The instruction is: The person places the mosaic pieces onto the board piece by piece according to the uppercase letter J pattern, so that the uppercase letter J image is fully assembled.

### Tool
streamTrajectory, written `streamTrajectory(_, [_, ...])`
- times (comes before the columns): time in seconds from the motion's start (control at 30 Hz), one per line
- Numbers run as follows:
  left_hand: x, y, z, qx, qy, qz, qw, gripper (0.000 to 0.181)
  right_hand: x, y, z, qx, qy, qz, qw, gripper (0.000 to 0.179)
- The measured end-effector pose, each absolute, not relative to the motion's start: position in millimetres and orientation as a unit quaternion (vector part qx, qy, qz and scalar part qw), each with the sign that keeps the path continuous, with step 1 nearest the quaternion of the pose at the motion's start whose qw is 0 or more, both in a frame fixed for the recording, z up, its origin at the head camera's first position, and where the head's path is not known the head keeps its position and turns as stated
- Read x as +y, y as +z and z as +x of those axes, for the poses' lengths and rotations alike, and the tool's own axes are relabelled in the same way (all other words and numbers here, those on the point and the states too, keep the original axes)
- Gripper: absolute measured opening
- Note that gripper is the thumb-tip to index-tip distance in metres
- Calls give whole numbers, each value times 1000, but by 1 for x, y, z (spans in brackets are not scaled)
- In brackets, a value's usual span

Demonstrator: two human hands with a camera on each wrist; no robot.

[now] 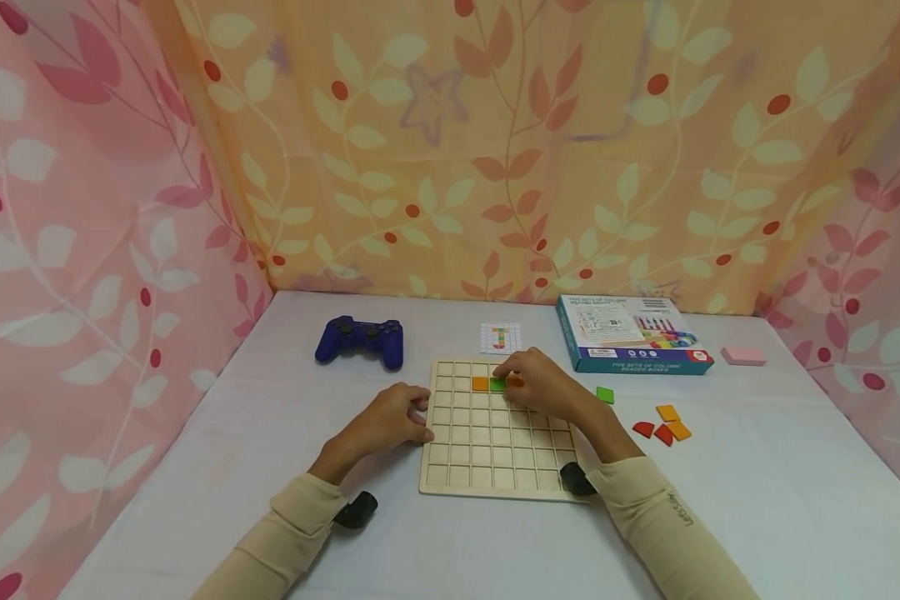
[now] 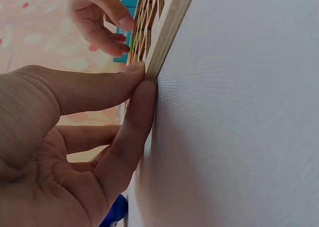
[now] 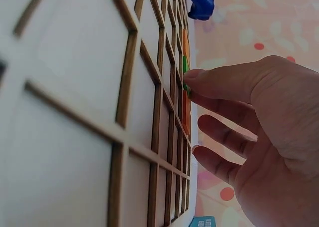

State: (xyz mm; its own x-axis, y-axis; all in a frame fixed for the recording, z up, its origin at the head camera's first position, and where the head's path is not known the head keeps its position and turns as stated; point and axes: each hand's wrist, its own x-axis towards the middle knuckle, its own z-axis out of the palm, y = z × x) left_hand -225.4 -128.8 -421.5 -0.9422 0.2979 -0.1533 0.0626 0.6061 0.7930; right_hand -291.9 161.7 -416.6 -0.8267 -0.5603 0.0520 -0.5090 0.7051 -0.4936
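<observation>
A square wooden grid board [image 1: 471, 456] lies on the white table. My left hand [image 1: 390, 419] pinches its left edge between thumb and index finger; the left wrist view shows the fingertips on the board's rim [image 2: 172, 30]. Over the far rows is my right hand [image 1: 543, 385], whose thumb and index finger pinch a green square tile [image 1: 498, 385] at the grid; the green tile [image 3: 185, 70] shows by the thumb in the right wrist view. An orange tile [image 1: 481, 383] sits in the cell to its left. Another orange tile [image 1: 517, 381], to its right, is partly hidden by the hand.
Right of the board lie a loose green tile [image 1: 605, 395], two orange tiles [image 1: 667, 413] and two red quarter-round pieces [image 1: 643, 429]. Behind stand a blue game controller [image 1: 360, 340], a small pattern card [image 1: 487, 340], a boxed set [image 1: 607, 321] and a pink block [image 1: 743, 357].
</observation>
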Motion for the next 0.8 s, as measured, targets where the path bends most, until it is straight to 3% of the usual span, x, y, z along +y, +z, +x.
streamTrajectory(0.37, [-127, -422, -226, 886, 435, 92, 130, 71, 189, -409, -280, 925, -283, -247, 60, 32])
streamTrajectory(0.8, [-129, -419, -224, 887, 431, 107, 128, 70, 257, -410, -261, 950, -245, -190, 43, 33])
